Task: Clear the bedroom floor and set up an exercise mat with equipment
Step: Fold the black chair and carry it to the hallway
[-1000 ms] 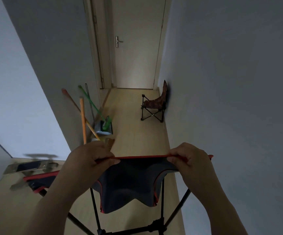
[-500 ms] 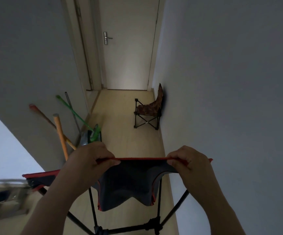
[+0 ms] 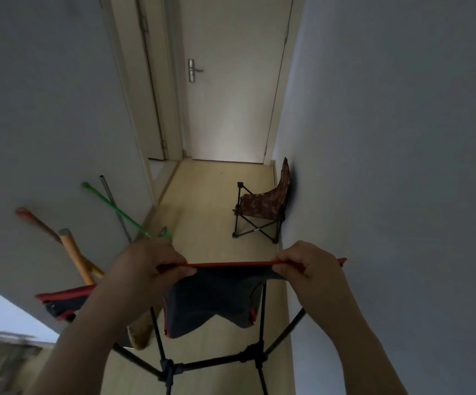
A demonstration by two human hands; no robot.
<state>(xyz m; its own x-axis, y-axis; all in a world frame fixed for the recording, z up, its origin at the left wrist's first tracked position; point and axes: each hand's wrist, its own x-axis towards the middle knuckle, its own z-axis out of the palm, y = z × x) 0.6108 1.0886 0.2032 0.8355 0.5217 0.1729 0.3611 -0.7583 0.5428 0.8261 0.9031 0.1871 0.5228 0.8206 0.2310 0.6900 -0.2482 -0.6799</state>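
Observation:
I carry a folding camp chair [image 3: 214,300] with dark fabric, red trim and black legs in front of me in a narrow hallway. My left hand [image 3: 145,269] grips the red top edge of its backrest on the left side. My right hand [image 3: 308,266] grips the same edge on the right side. The chair hangs above the wooden floor [image 3: 202,223], close to the right wall. Its feet are out of view below.
A second, camouflage-patterned folding chair [image 3: 262,209] stands against the right wall ahead. Several broom and mop handles [image 3: 111,208] lean on the left wall. A closed white door [image 3: 231,81] ends the hallway. Another door frame [image 3: 145,95] is on the left.
I have moved forward along the hallway with the chair; the camouflage chair and the leaning handles are nearer. Both hands keep the same grip on the backrest edge.

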